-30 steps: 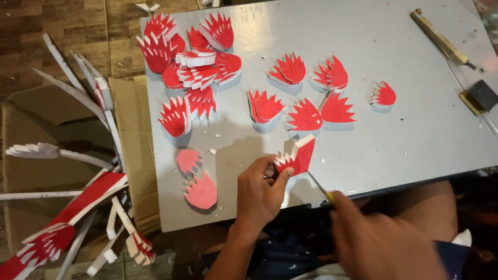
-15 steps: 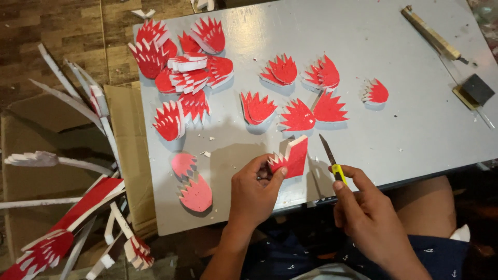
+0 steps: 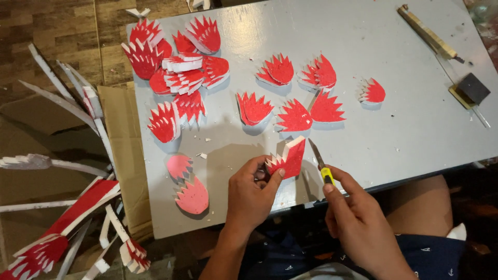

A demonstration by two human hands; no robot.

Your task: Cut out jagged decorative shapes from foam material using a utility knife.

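Note:
My left hand (image 3: 251, 194) grips a red-and-white foam piece (image 3: 288, 157) with a zigzag cut edge, held tilted just above the front of the grey table (image 3: 384, 62). My right hand (image 3: 358, 223) holds a utility knife (image 3: 320, 162) with a yellow grip, its blade pointing up beside the right side of the foam piece, a small gap between them. Several finished red spiky foam shapes (image 3: 254, 108) lie in the middle of the table, and a heap of them (image 3: 176, 57) sits at the far left corner.
Two pink-red cutouts (image 3: 188, 186) lie near the table's front left. A wooden stick (image 3: 427, 32) and a dark block (image 3: 472, 89) rest at the far right. Cardboard (image 3: 124, 155) and white and red foam offcut strips (image 3: 67, 218) cover the floor to the left.
The right hand has come up from the table's edge, bringing the knife blade beside the foam piece. The left hand has turned the piece more upright.

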